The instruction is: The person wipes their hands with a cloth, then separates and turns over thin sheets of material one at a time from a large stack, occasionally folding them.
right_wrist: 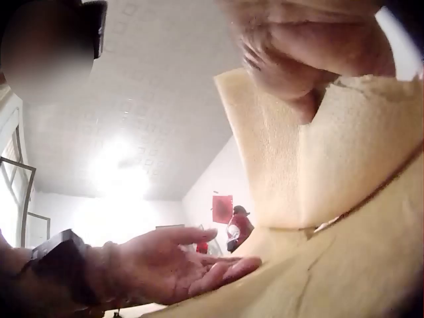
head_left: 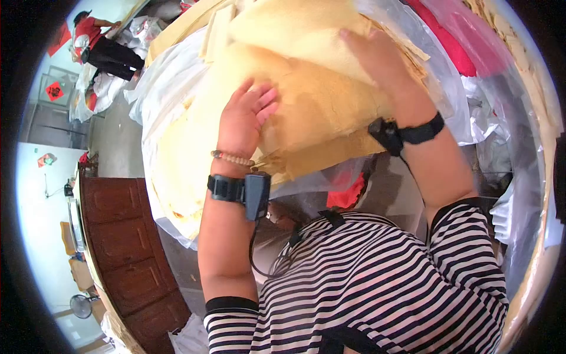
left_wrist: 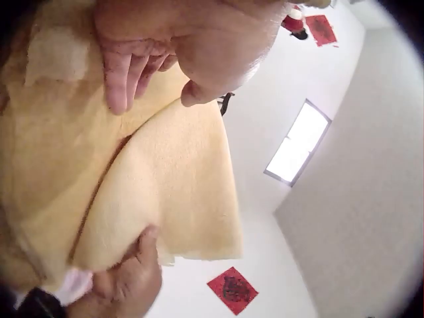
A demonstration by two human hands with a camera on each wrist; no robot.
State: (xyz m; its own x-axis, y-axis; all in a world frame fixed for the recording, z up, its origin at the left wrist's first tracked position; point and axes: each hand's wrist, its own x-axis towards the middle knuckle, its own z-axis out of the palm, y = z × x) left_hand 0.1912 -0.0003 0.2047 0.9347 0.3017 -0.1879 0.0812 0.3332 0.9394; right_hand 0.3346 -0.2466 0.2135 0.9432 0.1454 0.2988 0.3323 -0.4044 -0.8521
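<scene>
A large, thin, pale yellow sheet (head_left: 277, 23) is lifted and folded back above a stack of similar sheets (head_left: 318, 97). My right hand (head_left: 383, 65) grips its right edge; in the right wrist view the thumb of that hand (right_wrist: 318, 46) lies over the sheet (right_wrist: 278, 159). From the left wrist side, the raised sheet (left_wrist: 172, 185) shows a curved fold, with the right hand (left_wrist: 132, 281) pinching its lower edge. My left hand (head_left: 242, 115) is over the stack's left part, its fingers loosely bent and holding nothing.
Clear plastic film (head_left: 177, 85) spreads under and around the stack. Red cloth or wrapping (head_left: 445, 35) lies under plastic at the right. Left of me stands a brown wooden cabinet (head_left: 124, 236). Another person (head_left: 106, 47) in a red top is at the far left.
</scene>
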